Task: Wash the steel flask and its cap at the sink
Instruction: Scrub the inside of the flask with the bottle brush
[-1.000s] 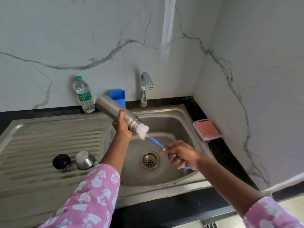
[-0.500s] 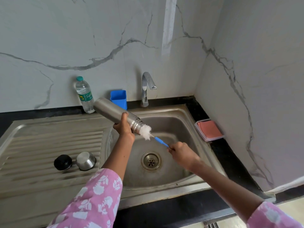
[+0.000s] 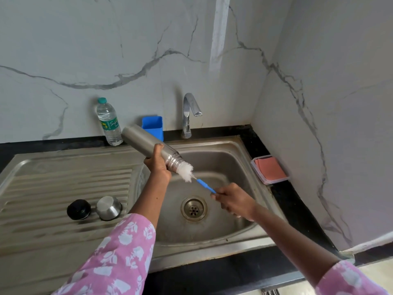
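Steel flask (image 3: pixel 146 143) and brush (image 3: pixel 186 173) above sink edge (image 3: pixel 212 142)

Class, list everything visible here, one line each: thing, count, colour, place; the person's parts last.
steel sink: one, silver, in black counter.
curved tap: one, chrome, behind the sink.
cylindrical steel flask: one, silver, tilted over the sink.
bottle brush: one, white bristles, blue handle, at the flask's mouth.
round black stopper: one, black, on the drainboard.
steel cup-shaped cap: one, silver, beside the stopper.
plastic water bottle: one, clear, green cap, by the wall.
blue plastic container: one, blue, left of the tap.
clear box with pink pad: one, right of sink.
left hand: one, grips the flask.
right hand: one, holds the brush handle.
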